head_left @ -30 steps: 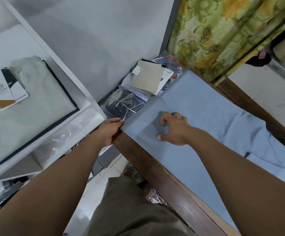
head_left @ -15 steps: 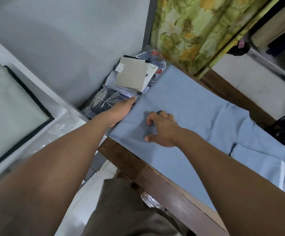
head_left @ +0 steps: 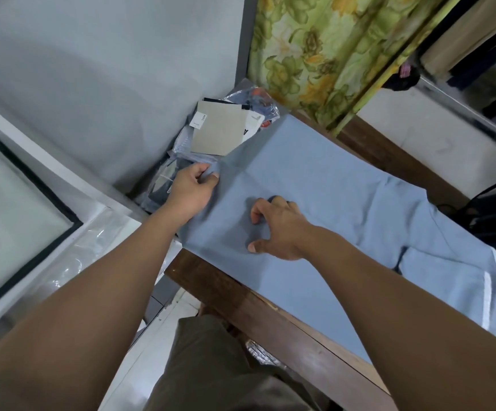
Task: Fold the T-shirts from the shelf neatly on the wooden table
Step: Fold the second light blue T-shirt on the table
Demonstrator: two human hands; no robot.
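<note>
A light blue T-shirt [head_left: 329, 188] lies spread flat along the wooden table [head_left: 258, 310], its sleeve with white trim at the right end. My left hand [head_left: 192, 186] pinches the shirt's left edge between thumb and fingers, halfway along that edge. My right hand [head_left: 276, 226] rests on the cloth a little to the right, fingertips and thumb pressing down with the fingers arched. A pale green folded shirt [head_left: 6, 209] lies on the white shelf [head_left: 98, 221] at the left.
Packaged clothes in plastic with a grey card [head_left: 220, 129] are piled in the corner beyond the table's left end. A green floral curtain [head_left: 324, 54] hangs behind. A grey wall stands at the far left. My trouser leg shows below the table edge.
My left hand has slid from the shirt's near-left corner along the left edge, away from me, and now pinches the cloth. The right hand has stayed in place. The view shifted right.
</note>
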